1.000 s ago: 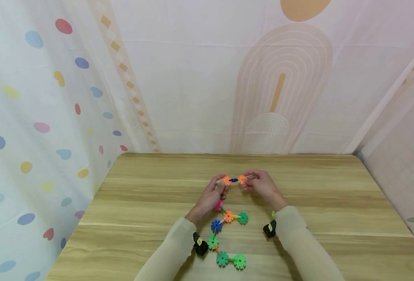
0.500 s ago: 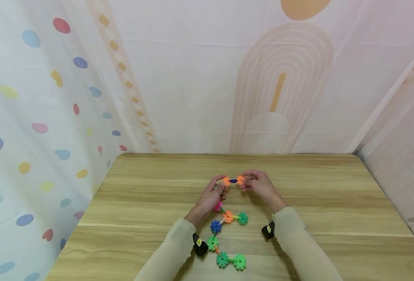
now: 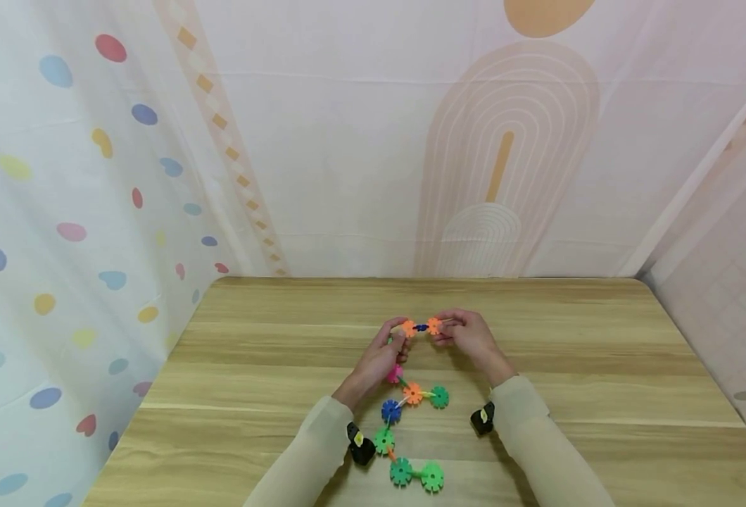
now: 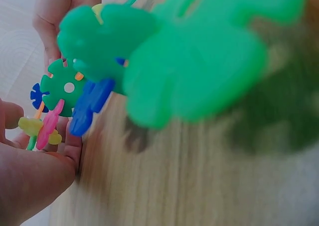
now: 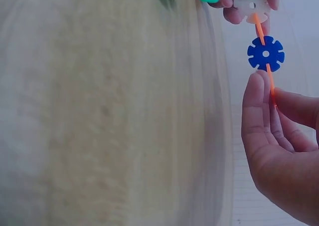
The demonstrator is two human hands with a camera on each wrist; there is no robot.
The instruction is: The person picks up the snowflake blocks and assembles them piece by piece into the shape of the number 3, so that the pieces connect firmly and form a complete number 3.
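Pinching the far end of a snowflake-disc chain [image 3: 414, 394], left hand [image 3: 382, 355] on one orange disc [image 3: 408, 328], right hand [image 3: 471, 338] on the other orange disc [image 3: 434, 325], small blue disc [image 3: 421, 327] between them, rest trailing toward the desk's [image 3: 272, 366] near edge, two green discs [image 3: 417, 473] last.
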